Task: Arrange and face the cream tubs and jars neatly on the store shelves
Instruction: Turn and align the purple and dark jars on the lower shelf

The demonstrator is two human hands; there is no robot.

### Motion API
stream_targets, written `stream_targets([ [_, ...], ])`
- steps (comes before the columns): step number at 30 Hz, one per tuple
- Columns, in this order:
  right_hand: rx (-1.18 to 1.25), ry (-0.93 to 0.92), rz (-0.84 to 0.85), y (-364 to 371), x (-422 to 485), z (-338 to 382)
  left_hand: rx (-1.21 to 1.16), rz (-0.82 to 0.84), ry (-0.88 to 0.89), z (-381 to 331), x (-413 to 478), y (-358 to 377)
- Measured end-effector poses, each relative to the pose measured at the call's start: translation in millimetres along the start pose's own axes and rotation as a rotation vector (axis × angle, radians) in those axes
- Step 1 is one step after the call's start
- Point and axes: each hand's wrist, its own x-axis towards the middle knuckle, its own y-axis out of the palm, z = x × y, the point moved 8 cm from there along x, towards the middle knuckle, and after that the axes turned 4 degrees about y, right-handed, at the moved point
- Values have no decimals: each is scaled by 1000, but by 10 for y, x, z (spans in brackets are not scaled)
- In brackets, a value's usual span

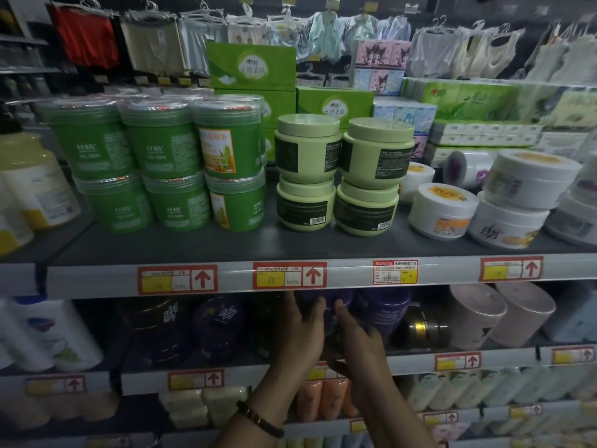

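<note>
We've got both hands, left hand point(302, 328) and right hand point(355, 334), wrapped round the purple jar point(329, 305), lower centre; probably rigid, slick plastic, so grip the sides.

dim, soft edges, perhaps lit above

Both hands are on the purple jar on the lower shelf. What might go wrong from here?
The purple jar, held by the left hand and right hand, sits right under the price rail; lifting it may knock the rail. The neighbouring purple jar stands close on its right; turning the held one might nudge it askew.
</note>
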Motion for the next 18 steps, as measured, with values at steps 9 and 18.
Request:
stream_targets([
  [9, 2, -68, 56, 243, -53, -74, -91, -120, 38, 14, -89, -373],
  [18, -92, -95, 99, 584, -80, -146, -67, -195, 62, 10, -191, -737],
])
